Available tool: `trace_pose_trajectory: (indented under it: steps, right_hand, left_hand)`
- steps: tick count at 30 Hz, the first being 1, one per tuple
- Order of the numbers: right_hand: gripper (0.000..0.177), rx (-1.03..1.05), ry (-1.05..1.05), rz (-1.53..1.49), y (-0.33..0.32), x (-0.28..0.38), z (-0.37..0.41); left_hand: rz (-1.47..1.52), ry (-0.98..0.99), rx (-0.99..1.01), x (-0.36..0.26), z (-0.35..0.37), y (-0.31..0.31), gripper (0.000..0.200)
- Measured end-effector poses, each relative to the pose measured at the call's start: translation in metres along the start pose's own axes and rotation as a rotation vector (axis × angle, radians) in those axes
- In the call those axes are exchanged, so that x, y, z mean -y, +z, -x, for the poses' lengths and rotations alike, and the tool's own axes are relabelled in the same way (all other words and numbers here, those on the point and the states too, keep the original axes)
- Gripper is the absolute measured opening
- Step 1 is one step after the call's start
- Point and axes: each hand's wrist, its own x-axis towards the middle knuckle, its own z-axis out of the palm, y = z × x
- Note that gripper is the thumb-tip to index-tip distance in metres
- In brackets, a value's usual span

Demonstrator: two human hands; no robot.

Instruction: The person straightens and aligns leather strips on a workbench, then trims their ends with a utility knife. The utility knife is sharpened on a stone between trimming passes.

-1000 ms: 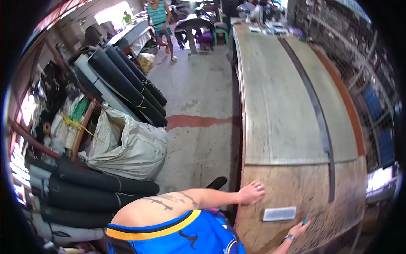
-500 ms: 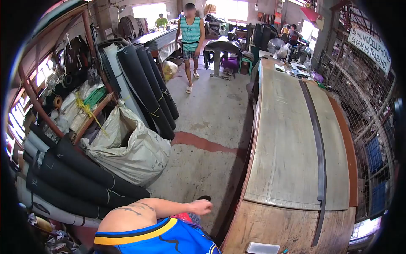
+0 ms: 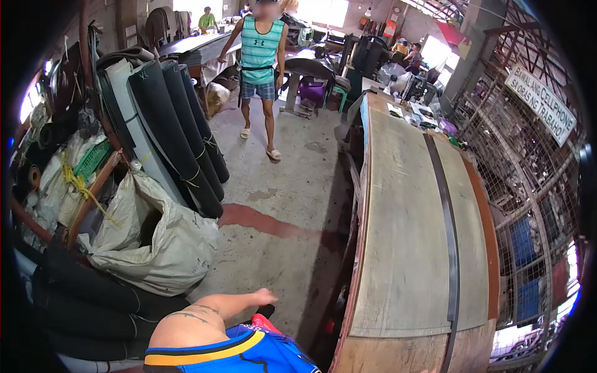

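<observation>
My left hand (image 3: 266, 297) is held forward at waist height over the concrete floor (image 3: 292, 180), its arm bent across in front of me. The fingers look loosely curled, with nothing visible in them. Just below it shows a red thing (image 3: 264, 323) at my waist, too little of it visible to name. A dark shoe tip (image 3: 267, 309) shows beside the hand. To the right stands a long table (image 3: 404, 236) with a grey sheet on top and a dark strip (image 3: 444, 217) lying along it. My right hand is out of view.
A person in a striped tank top (image 3: 260, 50) is in the aisle ahead, facing me. On the left are a large white sack (image 3: 168, 255), upright dark rolls (image 3: 165, 137) and lying dark rolls (image 3: 93, 304). A wire mesh fence (image 3: 510, 199) runs along the right.
The person in the aisle is closer. My view has shifted, with the sack and rolls further left. The white card at the table's near end has left view.
</observation>
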Motion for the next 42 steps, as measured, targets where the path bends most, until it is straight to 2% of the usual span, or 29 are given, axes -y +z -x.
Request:
trace_pose_trajectory:
  steps: [2,3,4,6,8,9,10,11,14,16,17,18,20,22,23,25,26,29,31,32,34,35,36,37,38,40,42]
  right_hand:
    - [0.053,0.054,-0.14,-0.18,0.044,0.052,-0.008]
    - [0.055,0.081,-0.21,-0.273,0.071,0.079,-0.008]
    - [0.057,0.111,-0.282,-0.365,0.096,0.11,-0.008]
    - [0.055,0.176,-0.404,-0.52,0.12,0.209,-0.006]
    - [0.054,0.425,-0.213,-0.95,0.15,0.308,0.039]
    - [0.055,0.495,-0.354,-0.933,0.168,0.333,0.055]
    - [0.056,0.563,-0.494,-0.923,0.187,0.357,0.072]
    - [0.057,0.438,-0.992,-0.499,0.197,0.374,0.078]
    - [0.062,0.607,-0.888,-0.667,0.23,0.397,0.089]
    - [0.063,0.683,-0.934,-0.702,0.246,0.407,0.094]
    - [0.063,0.721,-0.961,-0.716,0.251,0.413,0.093]
    - [0.06,0.735,-0.982,-0.733,0.251,0.426,0.091]
    - [0.057,0.715,-0.989,-0.661,0.277,0.437,0.078]
    - [0.054,0.704,-0.991,-0.504,0.304,0.444,0.055]
    - [0.054,0.755,-0.871,-0.502,0.316,0.446,0.04]
    - [0.053,0.748,-0.746,-0.447,0.369,0.429,0.001]
    - [0.053,0.709,-0.749,-0.409,0.38,0.425,-0.023]
    - [0.055,0.583,-0.722,-0.294,0.412,0.407,-0.098]
    - [0.057,0.504,-0.668,-0.258,0.439,0.392,-0.151]
    - [0.058,0.462,-0.638,-0.239,0.45,0.39,-0.169]
    - [0.059,0.467,-0.536,-0.075,0.463,0.389,-0.192]
    - [0.059,0.47,-0.492,0.012,0.467,0.388,-0.209]
    - [0.061,0.497,-0.479,0.079,0.473,0.385,-0.215]
    - [0.062,0.536,-0.458,0.142,0.484,0.378,-0.211]
    - [0.062,0.576,-0.44,0.208,0.497,0.367,-0.204]
    - [0.064,0.627,-0.414,0.274,0.508,0.358,-0.199]
    - [0.067,0.655,-0.367,0.254,0.516,0.358,-0.196]
  left_hand:
    - [0.598,-0.134,0.141,-0.078,-0.016,-0.003,0.052]
    - [0.764,-0.095,0.28,-0.131,0.001,-0.024,0.057]
    - [0.934,-0.033,0.44,-0.156,-0.015,-0.021,0.058]
    - [1.14,0.044,0.653,-0.222,0.003,-0.036,0.06]
    - [1.354,0.069,0.88,-0.27,0.034,-0.06,0.057]
    - [1.677,0.535,1.694,-0.246,-0.053,0.008,0.066]
    - [1.682,0.461,1.455,-0.253,-0.017,-0.013,0.068]
    - [1.695,0.433,1.386,-0.256,0.0,-0.029,0.069]
    - [1.74,0.53,1.249,-0.234,0.005,-0.066,0.074]
    - [1.746,0.537,1.094,-0.216,0.002,-0.089,0.076]
    - [1.799,0.233,0.877,-0.223,0.025,-0.112,0.079]
    - [1.819,0.151,0.706,-0.242,0.066,-0.155,0.082]
    - [1.858,0.102,0.612,-0.247,0.077,-0.184,0.088]
    - [1.877,0.363,0.713,-0.238,0.05,-0.184,0.095]
    - [1.765,0.399,0.71,-0.223,0.033,-0.186,0.085]
    - [1.697,0.248,0.605,-0.226,0.042,-0.213,0.082]
    - [1.609,0.33,0.694,-0.21,0.027,-0.217,0.076]
    - [1.226,0.12,0.485,-0.173,0.0,-0.22,0.073]
    - [0.902,0.138,0.113,-0.112,-0.043,-0.18,0.071]
    - [0.338,0.181,-0.094,-0.07,-0.061,-0.171,0.071]
    - [0.029,0.081,-0.009,0.021,-0.078,-0.154,0.062]
    - [-0.007,0.02,-0.182,0.086,-0.081,-0.124,0.052]
    - [-0.011,-0.206,-0.202,0.104,-0.062,-0.124,0.052]
    - [0.03,-0.429,-0.221,0.108,-0.043,-0.127,0.052]
    - [0.067,-0.568,-0.258,0.106,-0.028,-0.129,0.052]
    - [0.166,-0.64,-0.315,0.1,-0.018,-0.137,0.052]
    - [0.389,-0.625,-0.233,0.099,-0.021,-0.17,0.057]
